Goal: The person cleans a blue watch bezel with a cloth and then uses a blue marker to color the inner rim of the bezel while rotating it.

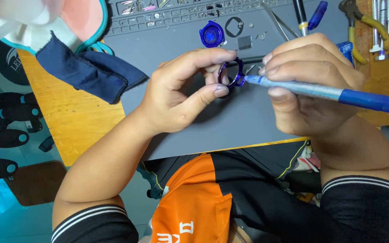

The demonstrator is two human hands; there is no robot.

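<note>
My left hand (183,90) pinches a small shiny blue-purple ring part (231,74) between thumb and fingers, held just above the grey work mat (230,121). My right hand (309,85) grips a blue-handled screwdriver (325,92), its tip touching the ring's right side. A matching round blue cap part (211,35) lies on the mat behind the ring. Next to it lie a black ring-shaped gasket (234,26) and a small grey square piece (245,42).
A dark blue cloth (86,67) lies on the wooden table (73,117) at left. Pliers (356,27), another blue screwdriver (317,14) and metal tools (383,27) sit at the back right. Compartments with small parts (167,13) line the mat's far edge.
</note>
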